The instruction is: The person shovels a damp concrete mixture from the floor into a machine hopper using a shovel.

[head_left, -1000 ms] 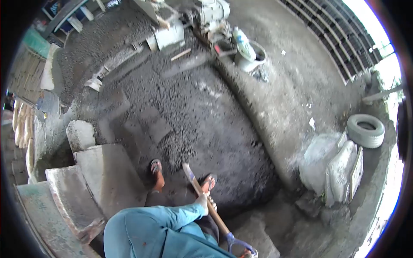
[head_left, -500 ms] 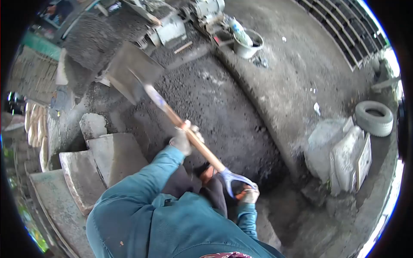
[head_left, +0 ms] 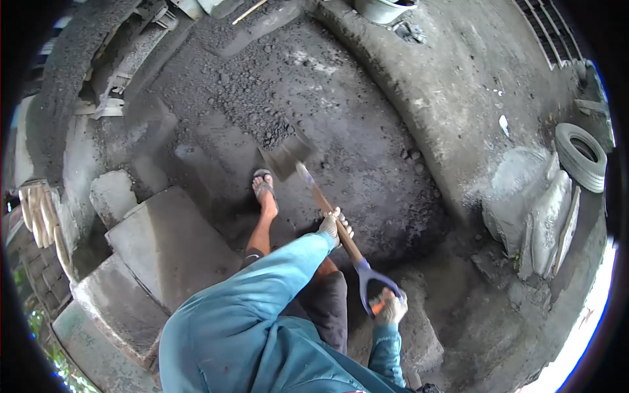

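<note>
A shovel (head_left: 341,234) with a wooden shaft and a blue D-shaped handle lies slantwise across the middle of the view. My left hand (head_left: 336,226), in a pale, dirty glove, is closed round the shaft. At the blue handle, my right hand (head_left: 391,306) is wrapped round the grip, with something orange showing beside it. The blade (head_left: 288,156) is low at the edge of a patch of dark, lumpy material (head_left: 272,124), some of it at the blade's front edge. My sandalled foot (head_left: 263,185) stands just below the blade.
Concrete slabs (head_left: 173,249) are stacked at the left. A raised ledge (head_left: 393,114) runs diagonally on the right, with a bucket (head_left: 383,9) at the top. A tire (head_left: 581,157) and filled sacks (head_left: 547,223) stand at the right. A stick (head_left: 250,11) lies near the top.
The shovel blade has come down and right from the upper left to the dark material. My hands moved slightly right with it, the view shifted, and my foot now shows.
</note>
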A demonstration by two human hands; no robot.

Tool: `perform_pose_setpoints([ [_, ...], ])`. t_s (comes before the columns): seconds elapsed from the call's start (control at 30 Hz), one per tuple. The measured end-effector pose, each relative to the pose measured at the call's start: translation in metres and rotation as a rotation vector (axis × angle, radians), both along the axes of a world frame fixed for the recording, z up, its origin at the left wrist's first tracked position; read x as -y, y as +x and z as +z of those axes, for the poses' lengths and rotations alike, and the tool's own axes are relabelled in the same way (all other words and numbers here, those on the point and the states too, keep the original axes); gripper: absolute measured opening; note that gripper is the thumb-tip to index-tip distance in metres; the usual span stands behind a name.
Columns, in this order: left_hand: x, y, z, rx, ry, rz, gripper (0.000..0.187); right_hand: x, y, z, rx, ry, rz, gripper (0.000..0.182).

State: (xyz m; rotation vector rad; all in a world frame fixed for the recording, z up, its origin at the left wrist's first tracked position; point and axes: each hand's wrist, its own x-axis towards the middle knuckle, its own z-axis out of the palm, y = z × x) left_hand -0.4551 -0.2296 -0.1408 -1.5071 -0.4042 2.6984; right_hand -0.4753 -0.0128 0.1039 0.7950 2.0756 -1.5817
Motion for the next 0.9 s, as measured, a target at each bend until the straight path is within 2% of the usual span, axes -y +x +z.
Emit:
perform_pose_setpoints([
  [0.03,0.027,-0.002,0.022,0.057,0.047,0.03,0.045,0.05,-0.007,-0.005,0.123,-0.095,-0.07,0.025],
  [0.07,0.056,-0.006,0.06,0.111,0.093,0.06,0.045,0.08,-0.01,-0.029,0.12,-0.134,-0.041,0.025],
  [0.1,0.074,-0.002,0.078,0.068,0.075,0.045,0.047,0.109,-0.006,-0.056,0.125,-0.113,0.024,0.026],
  [0.13,0.089,0.005,0.09,0.021,0.055,0.027,0.049,0.147,-0.005,-0.071,0.0,0.003,0.163,0.019],
  [0.17,0.108,0.01,0.103,-0.026,0.035,0.009,0.053,0.189,-0.005,-0.068,0.024,-0.129,0.1,0.016],
  [0.2,0.138,0.019,0.12,0.005,0.036,-0.148,0.056,0.233,-0.003,-0.055,0.052,-0.261,0.035,0.013],
  [0.23,0.161,0.034,0.097,0.052,-0.09,-0.189,0.056,0.276,-0.002,-0.038,0.131,-0.371,0.033,0.013],
  [0.27,0.209,0.032,0.108,0.04,-0.21,-0.224,0.061,0.319,-0.002,-0.029,0.207,-0.485,0.034,0.013],
  [0.3,0.257,0.029,0.121,0.035,-0.331,-0.261,0.066,0.36,0.004,-0.038,0.177,-0.523,0.134,0.018],
  [0.33,0.306,0.026,0.134,0.038,-0.451,-0.297,0.072,0.416,-0.002,-0.029,0.234,-0.708,0.07,0.024],
  [0.37,0.356,0.037,0.115,-0.167,-0.392,-0.297,0.078,0.47,-0.003,-0.041,0.307,-0.716,-0.012,0.024],
  [0.4,0.401,0.039,0.077,0.065,-0.567,-0.391,0.08,0.508,0.006,-0.086,0.22,-0.699,0.017,0.023],
  [0.43,0.431,0.022,0.08,0.143,-0.462,-0.368,0.075,0.539,-0.003,-0.105,0.225,-0.692,0.092,0.015],
  [0.47,0.466,0.05,-0.006,-0.089,-0.347,-0.39,0.073,0.552,-0.016,-0.128,0.289,-0.614,0.213,0.008],
  [0.5,0.45,0.036,-0.003,0.091,-0.358,-0.414,0.071,0.549,-0.011,-0.177,0.13,-0.51,0.225,0.008],
  [0.53,0.421,0.02,0.003,0.274,-0.361,-0.446,0.069,0.514,-0.02,-0.201,0.219,-0.497,0.327,0.007],
  [0.6,0.369,0.037,-0.044,0.381,-0.526,-0.432,0.061,0.456,-0.008,-0.288,0.33,-0.626,0.27,0.005],
  [0.63,0.343,0.046,-0.068,0.437,-0.609,-0.431,0.057,0.447,-0.009,-0.259,0.312,-0.463,0.337,0.006],
  [0.67,0.335,0.068,-0.101,0.436,-0.508,-0.404,0.052,0.442,-0.003,-0.248,0.339,-0.584,0.272,0.009],
  [0.73,0.334,0.086,-0.084,0.23,-0.389,-0.306,0.046,0.415,0.02,-0.258,0.323,-0.555,0.336,0.013],
  [0.77,0.333,0.089,-0.072,0.122,-0.325,-0.247,0.042,0.399,0.032,-0.256,0.352,-0.567,0.265,0.016],
  [0.8,0.338,0.074,-0.034,0.227,-0.325,-0.128,0.037,0.386,0.04,-0.237,0.378,-0.575,0.196,0.019],
  [0.87,0.347,0.076,-0.042,0.173,-0.363,-0.016,0.037,0.361,0.045,-0.185,0.417,-0.674,0.115,0.028],
  [0.9,0.357,0.079,-0.053,0.142,-0.337,0.003,0.037,0.338,0.064,-0.204,0.413,-0.639,0.046,0.029],
])
